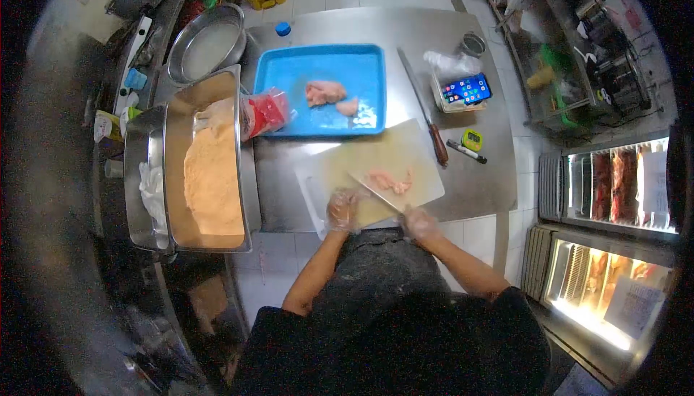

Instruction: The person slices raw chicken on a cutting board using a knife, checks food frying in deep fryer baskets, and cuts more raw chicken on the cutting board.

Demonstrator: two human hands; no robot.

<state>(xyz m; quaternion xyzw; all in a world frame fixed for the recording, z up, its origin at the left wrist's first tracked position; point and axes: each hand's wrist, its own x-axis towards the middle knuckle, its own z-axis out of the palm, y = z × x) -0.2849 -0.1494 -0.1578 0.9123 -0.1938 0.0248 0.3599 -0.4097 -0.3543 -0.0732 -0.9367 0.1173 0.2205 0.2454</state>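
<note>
My right hand [419,223], in a clear plastic glove, is closed round the handle of a knife [378,193]. The blade points up and left across the white cutting board [312,195]. Pieces of raw chicken [391,181] lie on the board just beyond the blade. My left hand [344,209], also gloved, rests at the board's near left with its fingers curled; whether anything is under them is hidden. Behind the board sits a blue tray [289,122] with a larger lump of raw meat [324,93] and a smaller piece [348,107] in it.
At left stands a deep metal pan of orange-tan powder [212,179], with a red and clear plastic bag [266,112] at its edge. A second long knife [423,107] lies right of the tray. Beyond it are a phone [467,90], a marker [466,151] and a green timer [472,140].
</note>
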